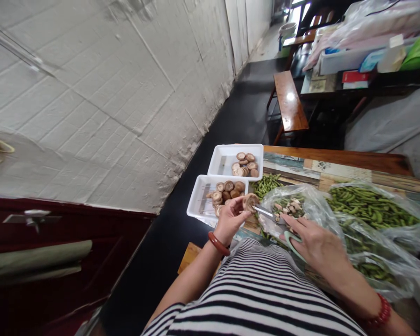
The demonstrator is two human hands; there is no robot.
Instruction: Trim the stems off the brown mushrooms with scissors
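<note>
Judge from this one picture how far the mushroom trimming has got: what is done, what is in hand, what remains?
Done: trimmed caps lie in the far white tray, cut stems in the plastic bag. In hand: the left hand holds one mushroom while the right hand works the scissors at its stem. Left: the near white tray holds several more mushrooms, whether trimmed I cannot tell.

The person wears a black-and-white striped top [259,294] with short sleeves, arms bare below them. A smooth reddish-brown bangle [219,243] circles the left wrist; a red beaded bracelet [381,312] circles the right wrist.
</note>
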